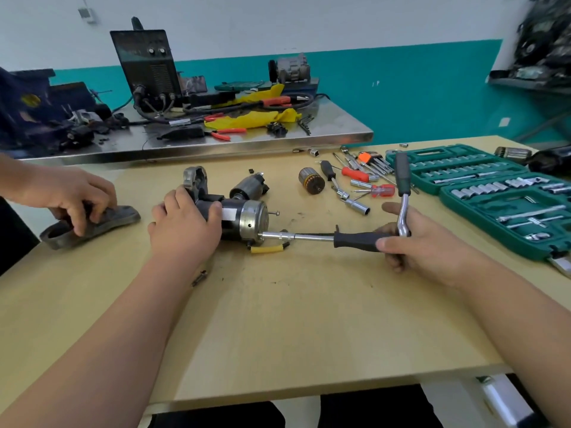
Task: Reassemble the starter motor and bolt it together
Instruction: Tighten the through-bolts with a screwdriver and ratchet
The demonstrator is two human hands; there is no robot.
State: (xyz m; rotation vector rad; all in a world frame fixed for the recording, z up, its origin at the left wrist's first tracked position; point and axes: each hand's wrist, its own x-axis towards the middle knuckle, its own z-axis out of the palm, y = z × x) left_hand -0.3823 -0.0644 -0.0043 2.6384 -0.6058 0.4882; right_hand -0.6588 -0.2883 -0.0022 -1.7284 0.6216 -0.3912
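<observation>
At the far left, another person's hand (72, 196) rests on a grey cast housing (105, 222) lying on the worktop (278, 319). Next, the left hand (185, 225) curls over the starter motor (247, 220), which lies on its side near the middle of the worktop with its silver end cap facing right. A socket driver (309, 237) lies level against that cap. Its tip seems to sit on a bolt, though the joint is too small to be sure. The right hand (423, 245) wraps round the driver's black handle and also holds a bent wrench (402, 180) that sticks up from it. Behind lie an armature (311, 180) and loose screwdrivers (355, 173). At the far right is an open green socket set (482, 225).
</observation>
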